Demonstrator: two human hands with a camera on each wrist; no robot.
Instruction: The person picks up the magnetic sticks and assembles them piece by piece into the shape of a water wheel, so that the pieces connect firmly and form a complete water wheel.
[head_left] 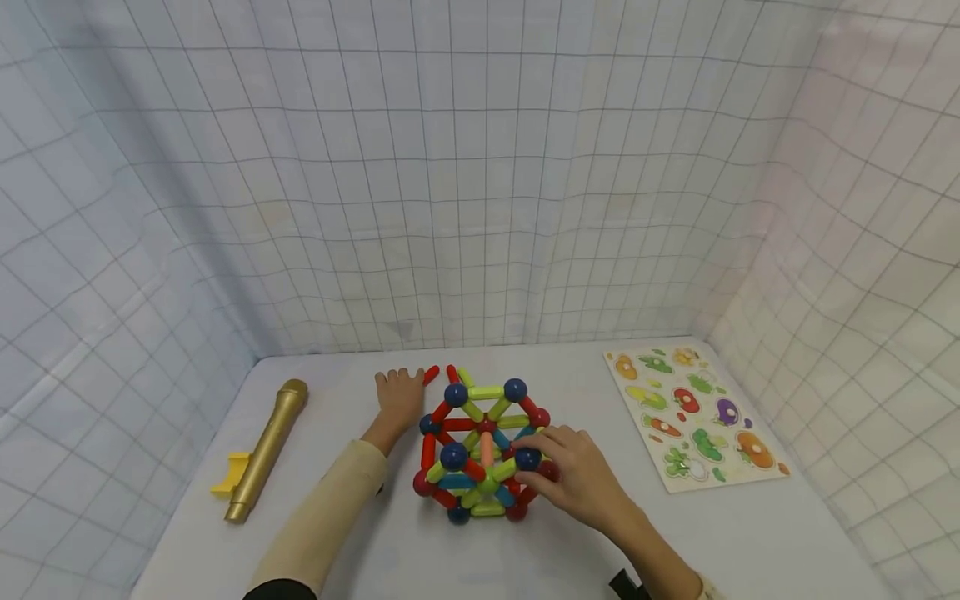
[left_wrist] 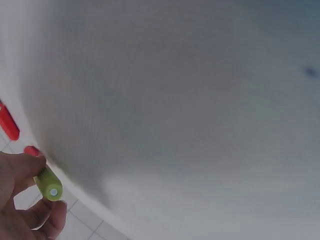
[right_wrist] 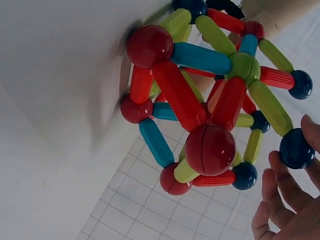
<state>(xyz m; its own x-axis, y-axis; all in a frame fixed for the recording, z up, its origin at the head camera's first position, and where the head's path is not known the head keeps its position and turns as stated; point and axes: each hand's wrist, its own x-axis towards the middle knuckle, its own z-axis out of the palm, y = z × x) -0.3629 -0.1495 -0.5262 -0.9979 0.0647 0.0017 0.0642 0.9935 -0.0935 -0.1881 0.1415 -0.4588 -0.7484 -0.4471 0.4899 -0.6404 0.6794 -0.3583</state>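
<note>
A frame of magnetic balls and rods [head_left: 486, 427] stands on the white table, its balls red, dark blue and green, its rods mostly red, yellow-green and blue. My right hand [head_left: 573, 471] is at its right side, with thumb and fingers pinching a dark blue ball [right_wrist: 297, 149] at the end of a yellow-green rod [right_wrist: 270, 108]. Beyond the frame's left side, my left hand [head_left: 401, 398] grips a yellow-green rod [left_wrist: 49, 184] between thumb and fingers, its end facing the left wrist camera. A loose red rod [head_left: 431, 375] lies beside that hand.
To the left lie a gold toy microphone [head_left: 268, 450] and a yellow piece [head_left: 234, 475]. A vegetable puzzle board [head_left: 693, 421] lies at the right. White gridded cloth walls [head_left: 480, 208] stand around the back and sides of the table.
</note>
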